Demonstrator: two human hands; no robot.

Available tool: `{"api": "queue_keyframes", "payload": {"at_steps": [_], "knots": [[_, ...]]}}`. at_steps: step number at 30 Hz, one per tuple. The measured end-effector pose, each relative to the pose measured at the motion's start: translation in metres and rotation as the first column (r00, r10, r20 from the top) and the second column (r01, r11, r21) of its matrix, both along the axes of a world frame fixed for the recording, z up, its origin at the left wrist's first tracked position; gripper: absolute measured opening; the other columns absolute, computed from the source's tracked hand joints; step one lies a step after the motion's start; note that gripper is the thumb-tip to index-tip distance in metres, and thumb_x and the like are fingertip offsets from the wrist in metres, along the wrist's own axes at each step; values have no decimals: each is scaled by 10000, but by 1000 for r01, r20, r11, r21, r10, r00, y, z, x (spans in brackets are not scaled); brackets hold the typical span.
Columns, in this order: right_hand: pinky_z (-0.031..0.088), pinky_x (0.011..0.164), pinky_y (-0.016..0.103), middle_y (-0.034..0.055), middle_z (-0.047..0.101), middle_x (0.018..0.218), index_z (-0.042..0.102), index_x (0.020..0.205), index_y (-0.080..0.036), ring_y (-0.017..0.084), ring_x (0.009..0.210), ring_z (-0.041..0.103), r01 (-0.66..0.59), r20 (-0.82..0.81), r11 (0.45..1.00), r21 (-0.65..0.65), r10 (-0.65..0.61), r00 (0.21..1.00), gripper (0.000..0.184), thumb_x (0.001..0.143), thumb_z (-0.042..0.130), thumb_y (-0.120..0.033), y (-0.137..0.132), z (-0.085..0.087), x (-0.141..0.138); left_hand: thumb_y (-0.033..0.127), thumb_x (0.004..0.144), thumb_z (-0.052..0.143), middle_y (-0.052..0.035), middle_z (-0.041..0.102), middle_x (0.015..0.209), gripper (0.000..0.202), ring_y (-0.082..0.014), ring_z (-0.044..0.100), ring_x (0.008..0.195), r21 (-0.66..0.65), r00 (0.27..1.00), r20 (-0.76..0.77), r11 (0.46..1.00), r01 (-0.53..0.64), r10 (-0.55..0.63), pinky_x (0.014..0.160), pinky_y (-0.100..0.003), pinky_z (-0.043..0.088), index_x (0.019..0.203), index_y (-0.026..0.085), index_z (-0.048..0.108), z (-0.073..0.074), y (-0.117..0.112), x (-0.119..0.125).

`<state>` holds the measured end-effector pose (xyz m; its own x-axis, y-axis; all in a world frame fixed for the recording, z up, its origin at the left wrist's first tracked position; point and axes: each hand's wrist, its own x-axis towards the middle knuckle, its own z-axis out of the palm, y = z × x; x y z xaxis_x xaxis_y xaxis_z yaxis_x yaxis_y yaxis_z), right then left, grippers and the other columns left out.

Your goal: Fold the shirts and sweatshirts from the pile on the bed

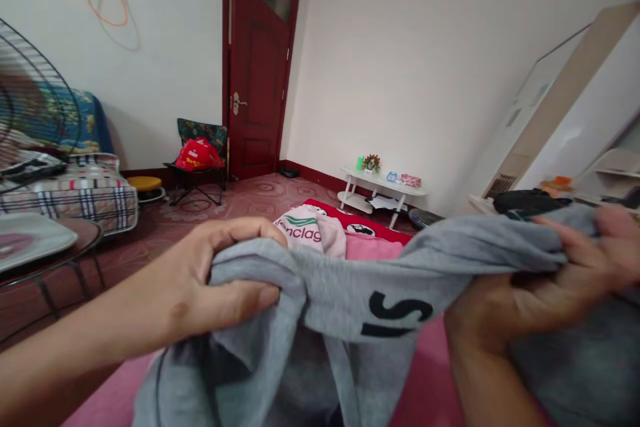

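A grey knit garment (345, 293) with black printed letters is stretched between my two hands, close to the camera. My left hand (220, 280) pinches a bunched edge of it, thumb in front and fingers behind. On the right, my right hand (565, 280) is closed around another gathered part, slightly blurred. The rest of the cloth hangs down past the bottom of the view, so its full shape is hidden. Beyond it lies a pale pink garment (325, 233) with green and dark red print, on a pink surface (375, 250).
A white low table (385, 183) with small items stands by the wall. Further left are a folding chair (203, 147) with a red bag (199, 155), a dark red door (260, 80), a plaid-covered bed (75, 190) and a round table (87, 233). A fan guard (37, 87) edges in.
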<state>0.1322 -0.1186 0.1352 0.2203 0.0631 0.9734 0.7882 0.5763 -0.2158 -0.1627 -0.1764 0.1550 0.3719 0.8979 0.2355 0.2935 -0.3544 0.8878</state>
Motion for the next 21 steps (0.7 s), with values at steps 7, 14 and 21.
{"api": "queue_keyframes", "payload": {"at_steps": [7,14,21], "knots": [[351,1053,402,87,556,1300,580,1177,-151,220,1222,486,-416,-55,772,-480,447,893,414,770,517,-190,152,32,-44,334,746,626,-9,611,1038,466,-210,599,939,696,756,-131,602,-391,642,866,-345,480,1200,253,563,10,94,-25],[388,1015,418,127,591,1267,618,1198,-155,284,1205,516,-237,-74,216,-947,571,818,510,825,538,-493,116,-127,-69,492,831,539,-95,342,1484,616,-381,325,1332,375,518,-744,906,-198,422,1023,-579,311,1410,345,392,-151,177,-16],[394,995,369,86,588,1236,547,1270,-212,251,1143,536,-338,-212,258,-905,417,884,572,729,653,-363,74,-173,-55,531,906,390,-42,251,1541,554,-345,255,1380,379,484,-752,894,-238,448,1036,-580,277,1437,403,297,-187,174,-15]]}}
